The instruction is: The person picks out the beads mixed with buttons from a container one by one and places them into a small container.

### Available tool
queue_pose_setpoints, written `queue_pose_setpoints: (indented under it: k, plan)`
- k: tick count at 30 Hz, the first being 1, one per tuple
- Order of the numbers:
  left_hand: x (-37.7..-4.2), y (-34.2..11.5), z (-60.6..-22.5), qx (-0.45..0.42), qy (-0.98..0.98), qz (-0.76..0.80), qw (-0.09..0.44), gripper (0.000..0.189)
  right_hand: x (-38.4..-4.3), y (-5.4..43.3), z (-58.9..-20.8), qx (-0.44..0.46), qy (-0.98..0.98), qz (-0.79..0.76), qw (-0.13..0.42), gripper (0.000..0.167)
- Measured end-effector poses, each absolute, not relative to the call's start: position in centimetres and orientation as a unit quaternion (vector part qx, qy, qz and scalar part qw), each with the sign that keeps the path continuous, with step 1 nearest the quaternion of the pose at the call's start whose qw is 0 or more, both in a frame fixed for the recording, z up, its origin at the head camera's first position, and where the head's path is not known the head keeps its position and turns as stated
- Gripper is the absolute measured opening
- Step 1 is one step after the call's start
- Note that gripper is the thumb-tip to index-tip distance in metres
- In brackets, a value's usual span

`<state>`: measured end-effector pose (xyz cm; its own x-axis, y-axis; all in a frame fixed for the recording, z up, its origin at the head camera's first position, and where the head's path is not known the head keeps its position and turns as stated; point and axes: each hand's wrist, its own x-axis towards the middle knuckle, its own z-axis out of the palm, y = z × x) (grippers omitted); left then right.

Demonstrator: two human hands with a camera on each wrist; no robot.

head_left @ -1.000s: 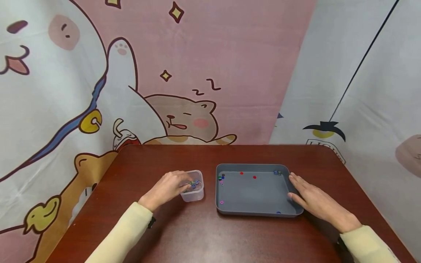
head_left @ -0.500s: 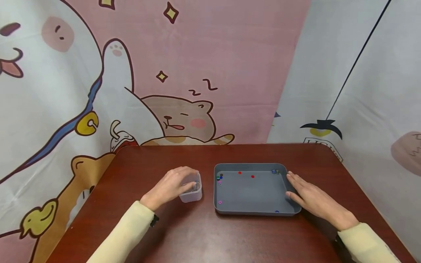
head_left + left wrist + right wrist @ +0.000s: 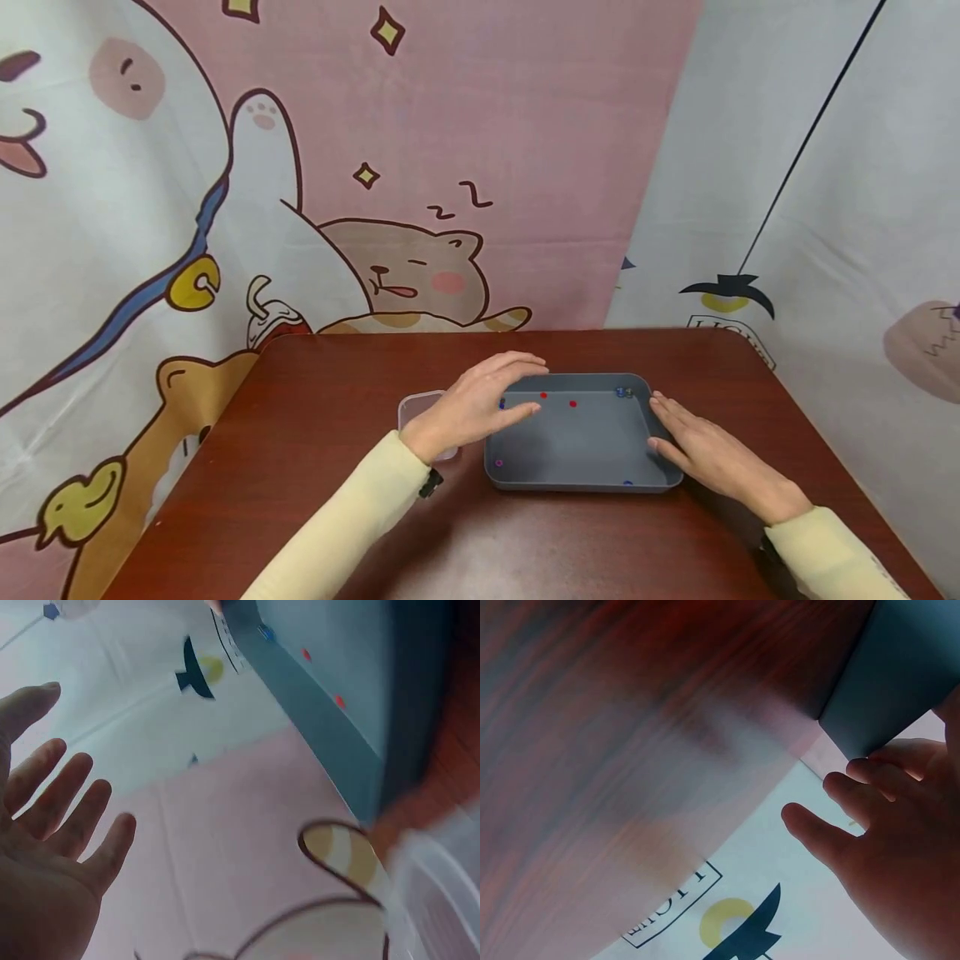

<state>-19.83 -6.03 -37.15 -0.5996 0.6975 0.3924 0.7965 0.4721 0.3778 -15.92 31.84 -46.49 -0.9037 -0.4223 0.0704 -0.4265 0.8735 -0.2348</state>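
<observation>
The left hand [image 3: 476, 406], outstretched, is hovering above the gray tray [image 3: 585, 446] near the surface's [image 3: 540, 550] far edge. The straight-fingered right hand [image 3: 723, 462] is touching the tray.

The left grip [image 3: 474, 404] partly hides the clear tub [image 3: 415, 408].

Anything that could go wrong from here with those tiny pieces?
The right hand lies at the edge of the gray tray; a nudge might scatter the small red pieces inside. The left hand partly hides the clear container in the head view, so pulling back could perhaps knock it.
</observation>
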Motion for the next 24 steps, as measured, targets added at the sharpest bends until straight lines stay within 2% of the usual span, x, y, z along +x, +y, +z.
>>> queue_pose_setpoints:
  k: [10, 19, 24]
  plan:
    - [-21.6, 0.2, -38.1, -0.458, -0.853, -0.249, -0.001, 0.052, -15.9, 31.9, -46.4, 0.210, -0.969, 0.128, 0.005, 0.074]
    - [-22.7, 4.8, -39.2, -0.469, -0.847, -0.244, -0.060, 0.057, -15.9, 31.9, -46.4, 0.206, -0.969, 0.133, -0.003, 0.075]
    - [-23.5, 6.7, -40.0, -0.474, -0.857, -0.190, -0.073, 0.058, -15.9, 31.9, -46.5, 0.208, -0.970, 0.129, -0.002, 0.074]
